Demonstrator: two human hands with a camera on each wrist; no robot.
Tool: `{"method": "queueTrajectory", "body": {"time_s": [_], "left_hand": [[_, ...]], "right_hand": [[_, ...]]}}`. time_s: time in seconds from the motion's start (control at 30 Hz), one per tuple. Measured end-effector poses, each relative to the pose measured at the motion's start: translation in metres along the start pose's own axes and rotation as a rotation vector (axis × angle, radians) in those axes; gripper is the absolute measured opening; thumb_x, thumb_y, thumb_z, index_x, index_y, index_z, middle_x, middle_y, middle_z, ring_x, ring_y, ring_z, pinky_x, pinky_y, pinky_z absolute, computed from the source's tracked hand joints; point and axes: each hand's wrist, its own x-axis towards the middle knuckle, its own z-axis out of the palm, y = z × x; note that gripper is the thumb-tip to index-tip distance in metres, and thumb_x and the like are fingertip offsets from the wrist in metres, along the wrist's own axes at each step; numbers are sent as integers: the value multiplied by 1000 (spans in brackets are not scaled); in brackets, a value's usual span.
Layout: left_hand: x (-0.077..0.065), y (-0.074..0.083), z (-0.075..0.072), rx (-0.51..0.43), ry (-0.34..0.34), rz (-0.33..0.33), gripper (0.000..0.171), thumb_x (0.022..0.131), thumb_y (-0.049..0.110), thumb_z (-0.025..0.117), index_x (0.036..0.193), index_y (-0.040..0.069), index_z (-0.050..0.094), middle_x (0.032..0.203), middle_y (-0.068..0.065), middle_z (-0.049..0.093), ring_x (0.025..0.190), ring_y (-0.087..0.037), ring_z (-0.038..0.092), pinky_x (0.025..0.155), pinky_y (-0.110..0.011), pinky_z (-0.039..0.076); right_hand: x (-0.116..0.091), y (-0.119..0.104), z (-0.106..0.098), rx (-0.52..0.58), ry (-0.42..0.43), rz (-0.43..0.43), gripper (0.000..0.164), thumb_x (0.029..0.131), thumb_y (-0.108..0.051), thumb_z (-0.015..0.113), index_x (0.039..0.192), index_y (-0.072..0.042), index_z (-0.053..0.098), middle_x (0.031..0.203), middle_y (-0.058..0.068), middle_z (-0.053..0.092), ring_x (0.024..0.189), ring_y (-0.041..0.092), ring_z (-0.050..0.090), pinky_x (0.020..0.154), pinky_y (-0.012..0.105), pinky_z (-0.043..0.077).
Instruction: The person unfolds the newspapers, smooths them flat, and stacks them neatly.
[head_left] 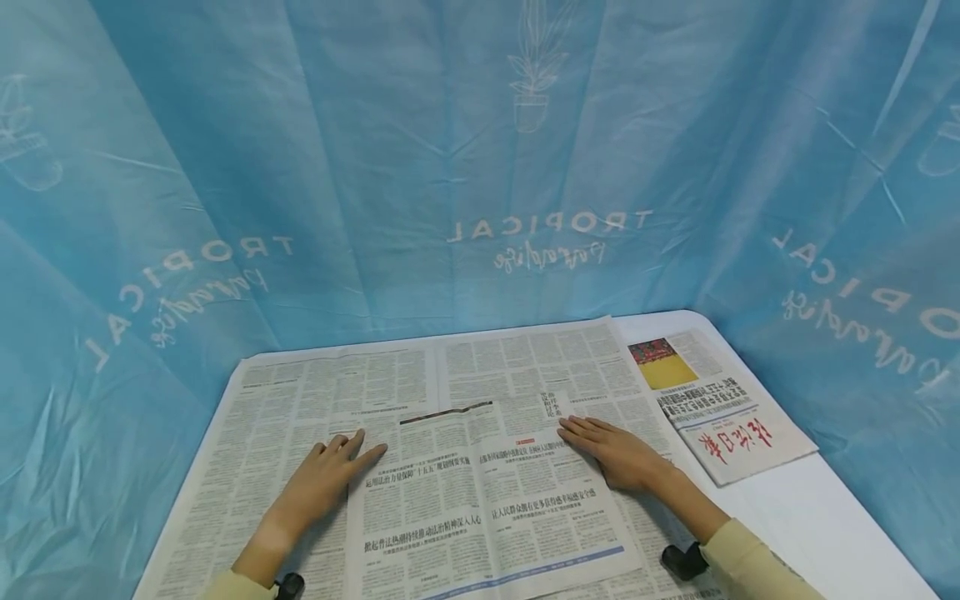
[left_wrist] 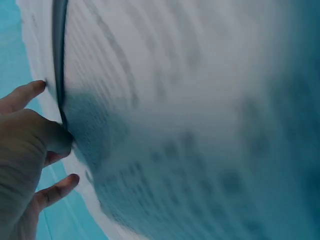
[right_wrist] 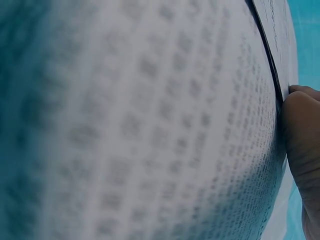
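Observation:
A newspaper with a middle crease and a blue strip along its near edge lies on larger spread newspaper sheets. My left hand is at its upper left edge, fingers apart and thumb over the corner. In the left wrist view, the left hand has its thumb against the paper's edge. Across the upper right edge, my right hand rests with its fingers extended. Only part of the right hand shows at the paper's edge in the right wrist view; its other fingers are mostly hidden.
A folded newspaper with red lettering and a yellow-and-red picture lies on the white table at the right. Blue curtain surrounds the table's back and sides. A black wrist device sits by the right sleeve.

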Motion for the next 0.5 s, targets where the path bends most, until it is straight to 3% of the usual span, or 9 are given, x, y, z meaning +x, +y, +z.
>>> {"method": "queueTrajectory", "body": {"time_s": [0.3,0.5], "left_hand": [[-1,-3,5,80,6,14,59,85,2,70,139,19,54,135,-20,57,113,-34,57,79,-50,47],[-1,-3,4,71,-16,-5,58,86,5,70,140,18,54,138,-18,54,116,-34,56,83,-52,48]], "right_hand": [[-1,0,-1,12,-9,5,66,88,-7,68,148,-3,40,152,15,41,137,35,42,109,47,37],[-1,-1,-1,6,-7,6,64,89,-9,67,148,-4,41,152,15,42,137,35,43,109,46,37]]}}
